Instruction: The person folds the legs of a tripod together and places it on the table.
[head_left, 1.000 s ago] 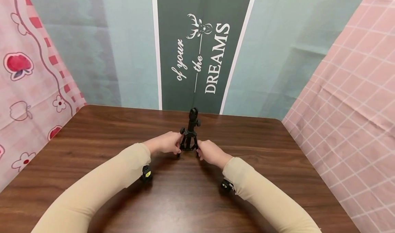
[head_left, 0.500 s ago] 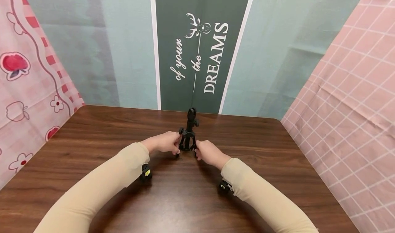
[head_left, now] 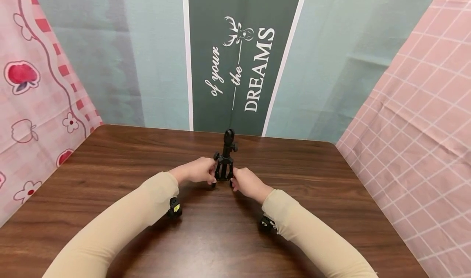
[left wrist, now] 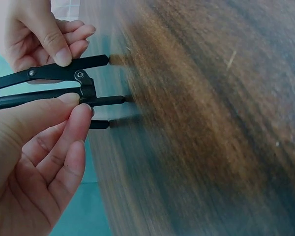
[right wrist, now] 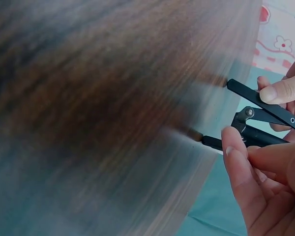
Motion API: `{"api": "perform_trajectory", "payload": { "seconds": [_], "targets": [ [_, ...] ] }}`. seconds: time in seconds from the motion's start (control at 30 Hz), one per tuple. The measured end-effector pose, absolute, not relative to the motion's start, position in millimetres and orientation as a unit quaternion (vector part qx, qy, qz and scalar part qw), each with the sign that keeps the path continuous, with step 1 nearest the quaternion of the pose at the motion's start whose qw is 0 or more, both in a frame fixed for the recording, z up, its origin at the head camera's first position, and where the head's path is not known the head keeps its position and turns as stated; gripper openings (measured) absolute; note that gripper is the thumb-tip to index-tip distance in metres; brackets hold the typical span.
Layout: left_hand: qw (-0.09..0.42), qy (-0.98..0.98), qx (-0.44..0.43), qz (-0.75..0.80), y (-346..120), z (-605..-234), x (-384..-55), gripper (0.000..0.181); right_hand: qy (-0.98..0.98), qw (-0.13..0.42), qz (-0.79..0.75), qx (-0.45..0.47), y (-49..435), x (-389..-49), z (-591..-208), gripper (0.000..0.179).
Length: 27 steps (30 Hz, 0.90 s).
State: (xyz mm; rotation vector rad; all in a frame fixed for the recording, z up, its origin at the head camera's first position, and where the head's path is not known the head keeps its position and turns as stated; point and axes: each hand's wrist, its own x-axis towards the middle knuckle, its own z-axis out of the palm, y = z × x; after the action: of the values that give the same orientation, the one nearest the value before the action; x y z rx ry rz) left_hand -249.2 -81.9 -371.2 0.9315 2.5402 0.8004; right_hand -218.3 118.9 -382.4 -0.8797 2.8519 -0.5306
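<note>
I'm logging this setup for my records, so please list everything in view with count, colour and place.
Tripod: one, black, upright on the table, between the hands
Table: one, brown wood grain, under the tripod
Back cloth: one, pale blue-green with dark green strip, behind the table
Lettering and deer head: one print, white, on the strip
Apple-and-flower cloth: one, pink, white and red, left side
Grid cloth: one, pink with white lines, right side
Wrist cameras: two, black, at the cuffs
Sleeves: two, beige, on the arms
Left hand: one, bare, pinching a tripod leg
Right hand: one, bare, gripping another leg
</note>
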Motion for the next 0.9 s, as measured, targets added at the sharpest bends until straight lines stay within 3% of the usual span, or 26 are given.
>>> {"api": "perform_trajectory", "payload": {
  "seconds": [0.7, 0.9],
  "targets": [
    [0.145, 0.889, 0.331, 0.282, -80.6, -373.3, -251.2, 0.015, 0.936, 0.042, -0.188, -0.294, 116.9, -221.4, -384.3, 0.009],
    [0.135, 0.889, 0.318, 0.3, -77.8, -379.7, -248.1, 0.013, 0.936, 0.068, -0.194, -0.285, 122.4, -221.7, -380.8, 0.007]
  ]
}}
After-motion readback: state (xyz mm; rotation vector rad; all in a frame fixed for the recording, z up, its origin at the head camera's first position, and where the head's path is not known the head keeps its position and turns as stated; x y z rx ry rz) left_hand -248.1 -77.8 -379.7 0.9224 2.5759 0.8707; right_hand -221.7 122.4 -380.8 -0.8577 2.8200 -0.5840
